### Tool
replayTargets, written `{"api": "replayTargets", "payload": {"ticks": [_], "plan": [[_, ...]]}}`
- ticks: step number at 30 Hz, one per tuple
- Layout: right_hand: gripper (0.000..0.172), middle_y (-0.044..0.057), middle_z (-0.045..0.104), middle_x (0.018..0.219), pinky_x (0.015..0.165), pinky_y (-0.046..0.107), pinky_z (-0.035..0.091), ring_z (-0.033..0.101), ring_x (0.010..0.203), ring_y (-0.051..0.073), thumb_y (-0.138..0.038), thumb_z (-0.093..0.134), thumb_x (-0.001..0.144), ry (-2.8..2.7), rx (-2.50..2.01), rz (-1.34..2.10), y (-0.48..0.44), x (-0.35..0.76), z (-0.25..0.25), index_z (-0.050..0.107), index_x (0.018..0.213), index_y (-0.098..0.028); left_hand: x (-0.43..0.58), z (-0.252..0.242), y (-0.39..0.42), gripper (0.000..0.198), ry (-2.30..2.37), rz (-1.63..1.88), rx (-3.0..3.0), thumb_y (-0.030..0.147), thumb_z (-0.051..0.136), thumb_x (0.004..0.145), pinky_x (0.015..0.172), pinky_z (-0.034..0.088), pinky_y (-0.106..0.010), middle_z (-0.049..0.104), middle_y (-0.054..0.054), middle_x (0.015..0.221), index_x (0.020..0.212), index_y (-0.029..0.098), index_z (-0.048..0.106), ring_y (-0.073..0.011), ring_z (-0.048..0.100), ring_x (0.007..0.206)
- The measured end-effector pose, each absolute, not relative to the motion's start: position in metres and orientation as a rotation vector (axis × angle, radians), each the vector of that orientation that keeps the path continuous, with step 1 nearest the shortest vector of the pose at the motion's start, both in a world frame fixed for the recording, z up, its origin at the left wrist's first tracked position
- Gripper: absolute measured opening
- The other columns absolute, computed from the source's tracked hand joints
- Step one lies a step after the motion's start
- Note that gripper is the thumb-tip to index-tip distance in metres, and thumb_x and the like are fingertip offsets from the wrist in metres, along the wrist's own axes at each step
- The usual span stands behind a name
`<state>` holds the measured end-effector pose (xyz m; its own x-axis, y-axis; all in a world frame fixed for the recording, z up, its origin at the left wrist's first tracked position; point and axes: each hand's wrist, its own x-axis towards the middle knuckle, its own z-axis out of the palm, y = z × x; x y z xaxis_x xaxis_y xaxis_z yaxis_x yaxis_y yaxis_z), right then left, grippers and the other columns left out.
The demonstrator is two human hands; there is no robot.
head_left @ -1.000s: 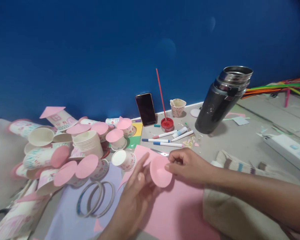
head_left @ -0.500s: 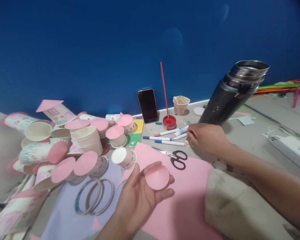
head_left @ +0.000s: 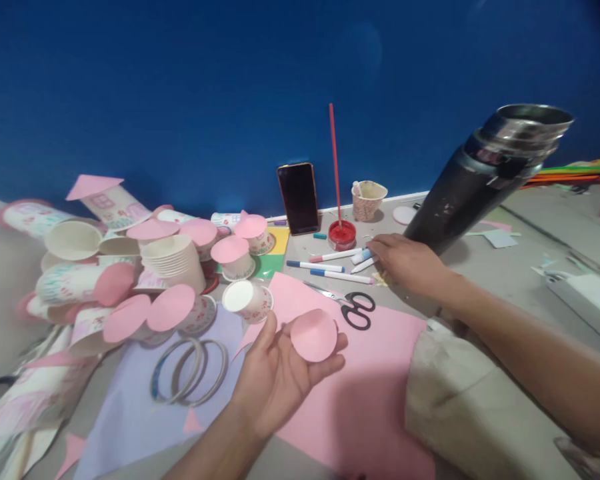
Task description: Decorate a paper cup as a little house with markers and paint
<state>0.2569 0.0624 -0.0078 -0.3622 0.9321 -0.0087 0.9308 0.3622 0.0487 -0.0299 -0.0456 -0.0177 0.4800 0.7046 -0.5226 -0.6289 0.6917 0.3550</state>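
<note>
A small pink paper cone (head_left: pixel 314 335) rests in the upturned palm of my left hand (head_left: pixel 275 377), its fingers loosely curled around it. My right hand (head_left: pixel 405 262) reaches to the marker pens, palm down and fingers stretched out. Its fingertips meet the end of a blue-and-white tube (head_left: pixel 361 256); whether they grip it I cannot see. Scissors with black handles (head_left: pixel 359 311) lie on a pink paper sheet (head_left: pixel 375 373) beyond my left hand. Beside my left thumb, a small paper cup (head_left: pixel 249 300) lies tilted.
Paper cups with pink cone roofs (head_left: pixel 230 257) crowd the left side. Metal rings (head_left: pixel 193 373) lie on lilac paper (head_left: pixel 130 427). A phone (head_left: pixel 299 199) leans on the blue wall. A jar of red paint (head_left: pixel 342 235) holds a stick. A dark flask (head_left: pixel 480 177) stands behind my right hand.
My right hand has lowered slightly to the left, onto the pens, and its fingers have straightened out of a closed shape. My left hand still holds the cone. The view has shifted slightly.
</note>
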Motion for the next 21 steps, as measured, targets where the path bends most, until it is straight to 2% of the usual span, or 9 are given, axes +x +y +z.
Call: {"api": "replayTargets", "payload": {"ticks": [4, 9, 10, 11, 13, 17, 21], "plan": [[0.025, 0.018, 0.071, 0.112, 0.073, 0.035, 0.046, 0.065, 0.105, 0.032, -0.003, 0.057, 0.091, 2.619, 1.698, 0.128, 0.064, 0.264, -0.005, 0.071, 0.107, -0.016, -0.029, -0.019, -0.047, 0.069, 0.66, 0.84, 0.166, 0.071, 0.054, 0.101, 0.111, 0.052, -0.059, 0.074, -0.024, 0.132, 0.129, 0.01, 0.068, -0.0427, 0.073, 0.125], [0.024, 0.021, 0.076, 0.116, 0.094, 0.045, 0.047, 0.064, 0.107, 0.035, -0.022, 0.049, 0.106, 2.904, 1.643, 0.392, 0.037, 0.254, 0.015, 0.071, 0.108, -0.013, -0.025, -0.016, -0.048, 0.072, 0.634, 0.891, 0.2, 0.074, 0.051, 0.101, 0.11, 0.051, -0.056, 0.073, -0.024, 0.133, 0.13, 0.01, 0.067, -0.0409, 0.07, 0.128], [0.025, 0.019, 0.078, 0.112, 0.091, 0.044, 0.048, 0.066, 0.101, 0.034, -0.026, 0.049, 0.107, 3.0, 1.625, 0.369, 0.028, 0.247, 0.018, 0.071, 0.109, -0.013, -0.023, -0.014, -0.049, 0.073, 0.629, 0.903, 0.212, 0.074, 0.05, 0.101, 0.11, 0.051, -0.055, 0.072, -0.024, 0.136, 0.131, 0.01, 0.067, -0.0401, 0.07, 0.129], [0.027, 0.016, 0.079, 0.103, 0.081, 0.041, 0.048, 0.068, 0.091, 0.031, -0.029, 0.048, 0.108, 3.083, 1.616, 0.3, 0.017, 0.24, 0.019, 0.071, 0.111, -0.015, -0.022, -0.013, -0.049, 0.074, 0.624, 0.914, 0.226, 0.074, 0.049, 0.101, 0.111, 0.051, -0.055, 0.07, -0.024, 0.14, 0.134, 0.01, 0.066, -0.039, 0.069, 0.13], [0.027, 0.009, 0.079, 0.088, 0.067, 0.036, 0.043, 0.067, 0.071, 0.025, -0.031, 0.047, 0.106, 3.157, 1.56, 0.066, -0.002, 0.225, 0.018, 0.071, 0.113, -0.019, -0.02, -0.012, -0.05, 0.072, 0.612, 0.93, 0.253, 0.072, 0.048, 0.103, 0.112, 0.051, -0.053, 0.067, -0.022, 0.147, 0.138, 0.012, 0.065, -0.036, 0.069, 0.129], [0.026, 0.007, 0.079, 0.085, 0.065, 0.035, 0.038, 0.069, 0.07, 0.023, -0.028, 0.047, 0.105, 3.252, 1.381, -0.002, -0.022, 0.202, 0.008, 0.071, 0.108, -0.021, -0.016, -0.012, -0.054, 0.065, 0.576, 0.947, 0.318, 0.069, 0.052, 0.103, 0.117, 0.048, -0.051, 0.063, -0.018, 0.153, 0.141, 0.017, 0.063, -0.0305, 0.073, 0.12], [0.024, 0.008, 0.08, 0.088, 0.065, 0.035, 0.036, 0.068, 0.07, 0.022, -0.022, 0.047, 0.104, 3.29, 1.352, 0.106, -0.022, 0.193, 0.002, 0.071, 0.104, -0.019, -0.01, -0.015, -0.059, 0.066, 0.514, 0.981, 0.444, 0.073, 0.05, 0.102, 0.123, 0.042, -0.056, 0.063, -0.017, 0.154, 0.139, 0.02, 0.064, -0.0342, 0.068, 0.133]]}}
